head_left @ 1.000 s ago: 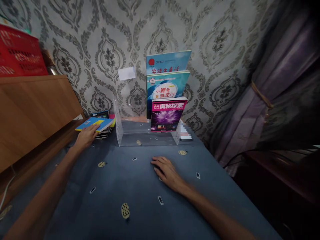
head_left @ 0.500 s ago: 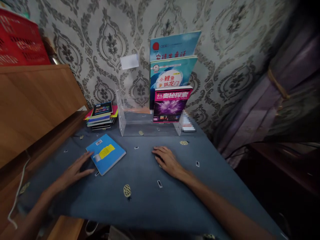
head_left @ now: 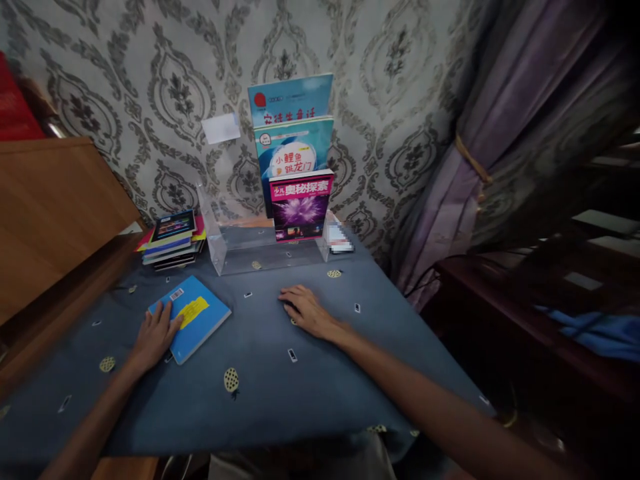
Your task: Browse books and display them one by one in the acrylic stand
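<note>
A blue book [head_left: 207, 308] with a yellow patch and a barcode lies flat on the table. Fingers of my left hand [head_left: 154, 337] rest spread over its left edge. My right hand [head_left: 307, 312] lies on the tablecloth right of the book, its fingers loosely stretched and holding nothing. Beyond them stands a clear acrylic rack [head_left: 270, 260]. In its right half a magenta and purple book [head_left: 301, 210] leans in front, a teal book [head_left: 295, 143] behind it, and another blue book [head_left: 295, 100] at the back.
A stack of books [head_left: 173, 240] sits at the back left beside a wooden cabinet [head_left: 55, 213]. A blue-grey tablecloth [head_left: 270, 407] covers the table. Right of it are a tied curtain [head_left: 450, 200] and dark red furniture [head_left: 500, 320].
My left hand has moved onto the edge of the blue book. My right hand stays on the cloth. The view has swung to the right.
</note>
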Demonstrator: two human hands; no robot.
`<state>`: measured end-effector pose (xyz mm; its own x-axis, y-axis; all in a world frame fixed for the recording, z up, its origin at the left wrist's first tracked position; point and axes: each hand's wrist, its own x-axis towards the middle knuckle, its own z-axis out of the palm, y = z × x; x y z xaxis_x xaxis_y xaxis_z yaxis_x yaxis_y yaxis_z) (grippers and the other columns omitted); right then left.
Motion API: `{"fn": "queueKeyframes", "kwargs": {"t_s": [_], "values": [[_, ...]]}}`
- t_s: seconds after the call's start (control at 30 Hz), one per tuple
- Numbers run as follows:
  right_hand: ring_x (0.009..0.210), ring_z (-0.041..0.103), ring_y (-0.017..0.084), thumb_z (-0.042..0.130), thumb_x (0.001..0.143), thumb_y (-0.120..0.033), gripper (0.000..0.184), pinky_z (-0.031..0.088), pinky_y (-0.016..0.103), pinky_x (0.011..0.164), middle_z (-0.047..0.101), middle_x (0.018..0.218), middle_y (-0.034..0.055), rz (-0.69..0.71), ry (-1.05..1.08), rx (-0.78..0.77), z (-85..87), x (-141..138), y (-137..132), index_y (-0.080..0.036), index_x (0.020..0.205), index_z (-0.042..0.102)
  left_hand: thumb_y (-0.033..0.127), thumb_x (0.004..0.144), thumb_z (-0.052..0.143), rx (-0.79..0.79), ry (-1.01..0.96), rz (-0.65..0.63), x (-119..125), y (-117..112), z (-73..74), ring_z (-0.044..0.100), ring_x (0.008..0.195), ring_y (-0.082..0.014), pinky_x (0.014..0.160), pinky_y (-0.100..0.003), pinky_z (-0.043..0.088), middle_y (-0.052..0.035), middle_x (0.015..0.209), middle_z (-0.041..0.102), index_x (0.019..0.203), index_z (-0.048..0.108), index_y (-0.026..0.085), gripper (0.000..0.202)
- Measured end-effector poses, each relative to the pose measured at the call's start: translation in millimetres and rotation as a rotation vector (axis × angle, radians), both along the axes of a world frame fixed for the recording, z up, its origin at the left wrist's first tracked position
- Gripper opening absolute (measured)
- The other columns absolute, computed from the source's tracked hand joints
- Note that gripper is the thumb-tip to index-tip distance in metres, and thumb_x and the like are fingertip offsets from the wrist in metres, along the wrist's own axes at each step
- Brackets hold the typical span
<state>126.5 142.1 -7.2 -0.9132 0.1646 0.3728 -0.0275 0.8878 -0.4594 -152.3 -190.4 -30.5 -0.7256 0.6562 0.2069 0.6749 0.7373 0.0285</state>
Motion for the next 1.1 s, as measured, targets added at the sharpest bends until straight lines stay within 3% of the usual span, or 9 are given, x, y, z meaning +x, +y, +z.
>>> {"fn": "queueKeyframes", "kwargs": {"t_s": [0.17,0.4,0.57,0.7,0.87,0.97,1.1], "values": [[0.118,0.058,0.025,0.054,0.092,-0.015,0.029,0.047,0.045,0.1,0.067,0.124,0.0117,-0.001,0.007,-0.011,1.5,-1,0,-0.018,0.118,0.067,0.056,0.093,0.029,0.106,-0.105,-0.026,22,-1,-1.1,0.027,0.148,-0.0392,0.115,-0.059,0.03,-0.0176,0.157,0.037,0.149,0.041,0.013,0.072],[0.113,0.059,0.024,0.051,0.093,-0.014,0.028,0.048,0.043,0.099,0.069,0.117,0.0105,-0.051,0.01,-0.023,10.0,5,2,-0.018,0.116,0.066,0.057,0.096,0.03,0.104,-0.138,-0.223,70,30,4.2,0.023,0.15,-0.0354,0.118,-0.055,0.029,-0.0126,0.161,0.031,0.151,0.04,0.017,0.069],[0.114,0.059,0.024,0.044,0.097,-0.016,0.031,0.046,0.041,0.101,0.068,0.121,0.0122,-0.152,-0.016,-0.027,12.8,5,12,-0.015,0.121,0.064,0.058,0.098,0.032,0.11,-0.186,-0.363,101,79,7.3,0.019,0.151,-0.0341,0.119,-0.052,0.029,-0.0098,0.163,0.028,0.154,0.035,0.022,0.066],[0.117,0.059,0.023,0.039,0.1,-0.019,0.035,0.044,0.041,0.104,0.068,0.124,0.0129,-0.295,0.001,-0.057,13.7,4,28,-0.015,0.127,0.061,0.057,0.099,0.033,0.102,-0.233,-0.53,131,133,12.5,0.015,0.152,-0.0342,0.12,-0.053,0.025,-0.0115,0.164,0.025,0.154,0.033,0.021,0.066],[0.12,0.06,0.022,0.039,0.1,-0.022,0.036,0.042,0.035,0.106,0.067,0.127,0.0125,-0.441,0.006,-0.077,16.6,10,50,-0.015,0.128,0.061,0.057,0.1,0.031,0.034,-0.269,-0.641,166,187,21.0,0.013,0.153,-0.029,0.122,-0.048,0.02,-0.0108,0.165,0.018,0.155,0.027,0.019,0.068],[0.121,0.061,0.021,0.04,0.1,-0.022,0.036,0.042,0.032,0.106,0.068,0.128,0.0114,-0.472,-0.044,-0.074,17.7,17,59,-0.016,0.128,0.061,0.055,0.1,0.028,0.014,-0.238,-0.601,158,195,23.8,0.017,0.152,-0.0262,0.122,-0.046,0.02,-0.0126,0.164,0.022,0.155,0.025,0.016,0.068],[0.123,0.06,0.021,0.04,0.099,-0.02,0.036,0.042,0.03,0.106,0.066,0.131,0.0112,-0.494,-0.084,-0.088,17.6,23,67,-0.016,0.128,0.062,0.052,0.096,0.031,-0.045,-0.136,-0.315,91,159,25.1,0.025,0.149,-0.033,0.119,-0.052,0.025,-0.0195,0.158,0.035,0.148,0.039,0.006,0.07]]}}
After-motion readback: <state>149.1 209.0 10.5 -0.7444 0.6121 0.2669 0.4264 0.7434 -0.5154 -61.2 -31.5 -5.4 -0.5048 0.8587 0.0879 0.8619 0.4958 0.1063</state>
